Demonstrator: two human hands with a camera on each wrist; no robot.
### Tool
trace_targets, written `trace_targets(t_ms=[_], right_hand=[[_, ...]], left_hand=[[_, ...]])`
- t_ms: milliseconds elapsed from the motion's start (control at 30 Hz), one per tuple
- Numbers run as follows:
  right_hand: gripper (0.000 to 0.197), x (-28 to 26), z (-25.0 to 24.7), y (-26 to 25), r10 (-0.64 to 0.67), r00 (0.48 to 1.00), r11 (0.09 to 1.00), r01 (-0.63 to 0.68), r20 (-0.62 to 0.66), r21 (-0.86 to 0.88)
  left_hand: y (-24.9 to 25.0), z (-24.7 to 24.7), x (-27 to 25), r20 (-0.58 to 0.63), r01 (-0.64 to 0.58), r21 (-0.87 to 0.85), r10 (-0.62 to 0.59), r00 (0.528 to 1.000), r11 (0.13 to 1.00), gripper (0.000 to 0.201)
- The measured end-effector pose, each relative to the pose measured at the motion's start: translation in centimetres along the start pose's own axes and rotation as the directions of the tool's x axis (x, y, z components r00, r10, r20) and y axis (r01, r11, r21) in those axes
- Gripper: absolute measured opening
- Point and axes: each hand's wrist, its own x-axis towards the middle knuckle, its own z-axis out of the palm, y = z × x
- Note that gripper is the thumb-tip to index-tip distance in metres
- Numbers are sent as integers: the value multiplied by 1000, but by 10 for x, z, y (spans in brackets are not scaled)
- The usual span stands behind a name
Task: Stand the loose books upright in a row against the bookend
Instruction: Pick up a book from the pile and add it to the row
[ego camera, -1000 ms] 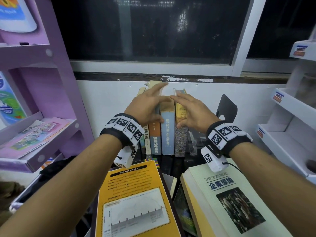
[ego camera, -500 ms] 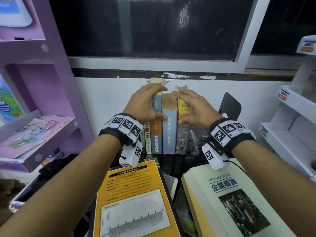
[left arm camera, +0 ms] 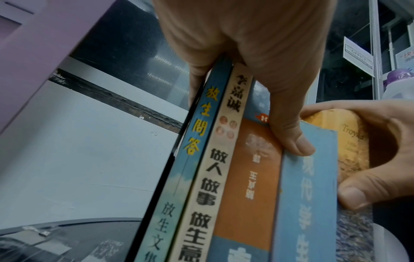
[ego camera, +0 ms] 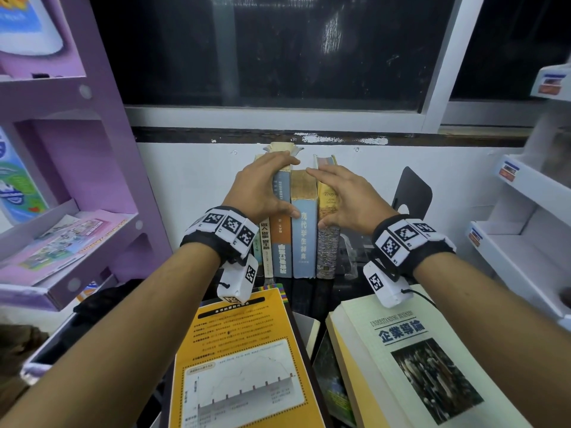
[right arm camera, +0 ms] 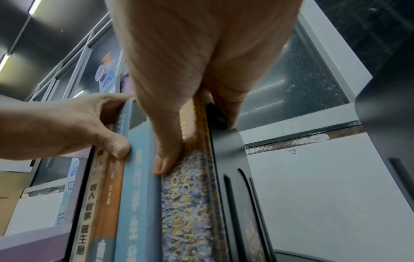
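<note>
Row of upright books (ego camera: pixel 304 236) against the wall (ego camera: pixel 191 180), below the window (ego camera: pixel 278 47). Bookend (ego camera: pixel 412 193) right of the row. Shelf unit (ego camera: pixel 92 156) far left, rack (ego camera: pixel 525 242) far right. Two flat books (ego camera: pixel 241 359) in front, side by side.

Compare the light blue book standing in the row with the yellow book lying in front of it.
The light blue book stands upright, spine toward the camera; the yellow book lies flat, cover up. The blue one is wedged between neighbouring books, with the left hand thumb on its spine; the yellow one is untouched. Both carry Chinese print.
</note>
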Motion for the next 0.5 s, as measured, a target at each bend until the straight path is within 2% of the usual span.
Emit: trace_targets(t_ms=[167, 500], right_hand=[[99, -7, 3, -8, 52, 994, 996, -45, -92, 73], [96, -6, 2, -16, 99, 989, 993, -92, -106, 72]], left_hand=[[2, 1, 1, 2, -6, 26, 6, 1000, 1000, 94], [0, 4, 0, -4, -8, 53, 8, 1000, 999, 93]])
